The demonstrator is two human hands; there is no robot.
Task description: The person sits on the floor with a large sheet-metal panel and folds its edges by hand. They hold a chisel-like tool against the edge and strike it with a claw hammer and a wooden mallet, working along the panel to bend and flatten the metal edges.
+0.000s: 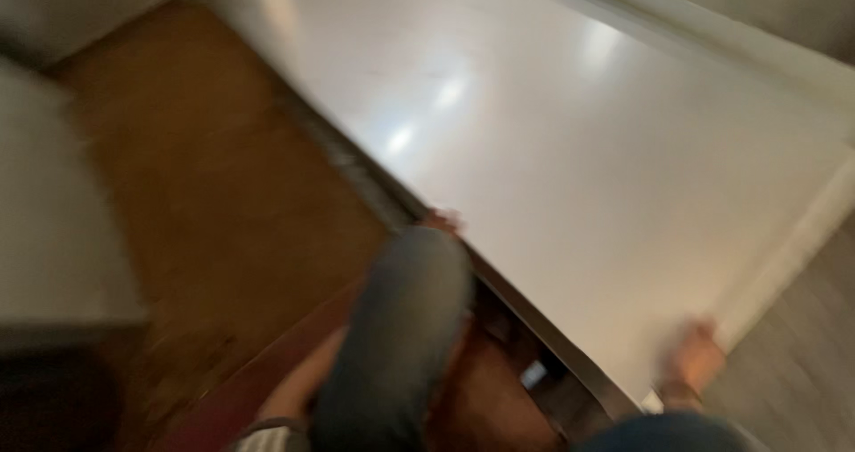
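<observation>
Two hands, left hand (pixel 443 220) and right hand (pixel 695 356), touch one white panel (pixel 579 167); the fingers' grip is too blurred to tell.

Heavy motion blur smears everything; dim, warm light, with soft glare spots on the white panel (pixel 570 149) (corners darkest).

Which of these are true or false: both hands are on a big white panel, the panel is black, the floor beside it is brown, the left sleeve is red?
1. Both hands grip the white panel. True: the left hand is at its long edge, the right hand near its corner.
2. The panel is black. False: it is glossy white, with light reflections.
3. The floor beside it is brown. True.
4. The left sleeve is red. False: it is blue-grey.
</observation>
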